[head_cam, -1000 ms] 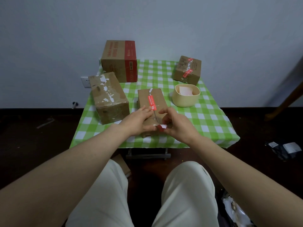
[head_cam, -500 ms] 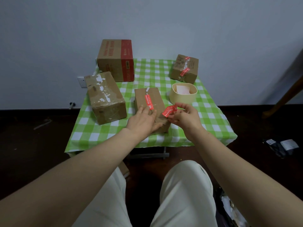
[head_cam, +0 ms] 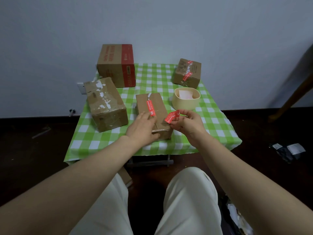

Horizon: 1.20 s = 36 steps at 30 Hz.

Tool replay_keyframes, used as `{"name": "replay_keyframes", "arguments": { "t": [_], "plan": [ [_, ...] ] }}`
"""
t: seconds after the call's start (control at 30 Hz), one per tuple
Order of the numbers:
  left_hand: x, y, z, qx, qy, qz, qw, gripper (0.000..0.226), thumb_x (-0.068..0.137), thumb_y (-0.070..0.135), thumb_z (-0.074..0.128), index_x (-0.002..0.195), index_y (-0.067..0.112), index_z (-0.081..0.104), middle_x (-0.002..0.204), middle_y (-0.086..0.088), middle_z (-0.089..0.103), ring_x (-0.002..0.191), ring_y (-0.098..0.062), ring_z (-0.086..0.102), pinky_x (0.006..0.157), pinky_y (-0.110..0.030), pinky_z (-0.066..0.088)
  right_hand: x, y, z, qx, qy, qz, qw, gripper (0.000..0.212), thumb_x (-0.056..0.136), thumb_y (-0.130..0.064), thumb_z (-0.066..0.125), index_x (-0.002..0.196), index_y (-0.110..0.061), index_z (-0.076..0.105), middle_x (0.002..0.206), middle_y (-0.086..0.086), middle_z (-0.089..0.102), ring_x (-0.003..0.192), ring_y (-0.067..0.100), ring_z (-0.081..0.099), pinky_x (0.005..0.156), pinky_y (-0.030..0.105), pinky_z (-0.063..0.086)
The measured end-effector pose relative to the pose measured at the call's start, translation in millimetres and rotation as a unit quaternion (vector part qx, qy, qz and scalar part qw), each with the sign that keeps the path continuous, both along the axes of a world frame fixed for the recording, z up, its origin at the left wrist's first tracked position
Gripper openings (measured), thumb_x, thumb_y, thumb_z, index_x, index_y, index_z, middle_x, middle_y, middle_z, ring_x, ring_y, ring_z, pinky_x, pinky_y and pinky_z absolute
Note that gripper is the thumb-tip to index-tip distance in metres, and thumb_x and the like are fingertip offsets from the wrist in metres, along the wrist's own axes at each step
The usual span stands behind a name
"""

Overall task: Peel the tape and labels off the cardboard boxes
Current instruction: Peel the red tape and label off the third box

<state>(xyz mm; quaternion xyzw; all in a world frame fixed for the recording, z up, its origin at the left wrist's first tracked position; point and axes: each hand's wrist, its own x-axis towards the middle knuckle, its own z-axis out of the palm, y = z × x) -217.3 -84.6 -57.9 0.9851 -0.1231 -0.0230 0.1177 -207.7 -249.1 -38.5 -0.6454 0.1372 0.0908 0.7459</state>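
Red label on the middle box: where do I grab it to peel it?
Take the red label by its near end, where the edge looks ragged, beside the fingertips of the left hand. Come from your side and peel away along the strip: it lies flat lengthwise on the box top. The right hand holds a peeled piece.

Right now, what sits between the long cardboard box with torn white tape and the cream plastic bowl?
Head view: a narrow brown cardboard box with a red label strip on top; the left hand rests on its near end.
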Motion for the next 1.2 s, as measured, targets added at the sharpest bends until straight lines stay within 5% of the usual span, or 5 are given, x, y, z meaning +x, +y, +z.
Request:
{"name": "replay_keyframes", "arguments": {
  "t": [0.17, 0.43, 0.63, 0.83, 1.2],
  "plan": [
    [-5.1, 17.5, -1.5, -0.088, 0.031, -0.005, 0.996, 0.084, 0.083, 0.053, 0.06, 0.149, 0.019, 0.022, 0.159, 0.001, 0.008, 0.146, -0.017, 0.008, 0.115, -0.031, 0.016, -0.5, -1.9, -3.2, -0.034, -0.024, 0.014, 0.999, 0.064, 0.071, 0.024, 0.058, 0.128, 0.0, 0.042, 0.081, 0.009, 0.06, 0.07, 0.017, 0.062, 0.071, 0.031, 0.054],
    [-16.2, 22.8, -19.8, -0.13, -0.005, 0.025, 0.991, 0.073, 0.09, 0.045, 0.053, 0.149, 0.019, 0.02, 0.159, -0.003, -0.004, 0.145, -0.02, 0.013, 0.112, -0.032, 0.025, -7.4, 14.2, -15.6, -0.289, -0.161, 0.12, 0.936, 0.119, 0.064, 0.005, 0.079, 0.149, -0.023, 0.001, 0.125, 0.003, 0.038, 0.1, 0.02, 0.053, 0.08, 0.025, 0.048],
    [-19.0, 25.0, -10.3, -0.182, -0.03, 0.065, 0.981, 0.066, 0.085, 0.039, 0.056, 0.145, 0.018, 0.036, 0.155, 0.002, 0.022, 0.14, -0.017, 0.025, 0.111, -0.033, 0.029, -5.9, 7.8, -8.9, -0.167, -0.146, 0.02, 0.975, 0.075, 0.08, 0.006, 0.065, 0.142, -0.012, 0.028, 0.095, -0.003, 0.057, 0.077, 0.005, 0.057, 0.063, 0.013, 0.05],
    [-11.1, -7.3, 16.3, -0.482, 0.011, 0.149, 0.863, 0.049, 0.081, 0.035, 0.069, 0.124, 0.014, 0.058, 0.099, 0.007, 0.062, 0.084, 0.001, 0.057, 0.077, -0.012, 0.047, -8.1, 8.3, 0.3, -0.005, -0.091, 0.004, 0.996, 0.04, 0.081, 0.005, 0.065, 0.117, -0.007, 0.052, 0.075, 0.003, 0.066, 0.072, 0.014, 0.065, 0.07, 0.029, 0.055],
    [-7.4, -4.4, 25.2, -0.404, -0.093, -0.016, 0.91, 0.041, 0.08, 0.008, 0.071, 0.117, 0.022, 0.065, 0.087, 0.008, 0.065, 0.077, 0.003, 0.057, 0.069, -0.005, 0.039, -8.0, 2.9, 16.5, 0.062, -0.008, 0.058, 0.996, 0.005, 0.091, -0.006, 0.056, 0.096, -0.006, 0.059, 0.055, 0.003, 0.065, 0.046, 0.008, 0.059, 0.043, 0.018, 0.048]
  ]
}}
